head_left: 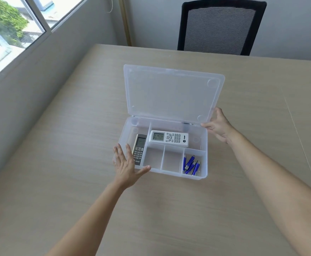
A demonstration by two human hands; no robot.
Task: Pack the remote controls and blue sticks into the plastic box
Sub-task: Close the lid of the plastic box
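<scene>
Pale wooden table (77, 126) is carrying an open plastic box (204, 161), lid (173, 93) standing up.
White remote (169, 138) is lying in the long compartment, grey remote (139, 149) leftmost, blue sticks (190, 166) front-right; left hand (126, 163) and right hand (218, 125) are resting spread against the box, gripping nothing.

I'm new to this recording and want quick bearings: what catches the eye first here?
The clear plastic box in mid-table, its lid standing open. Inside lie a white remote at the back, a grey remote at left, and blue sticks front right. The left hand and right hand flank it.
</scene>
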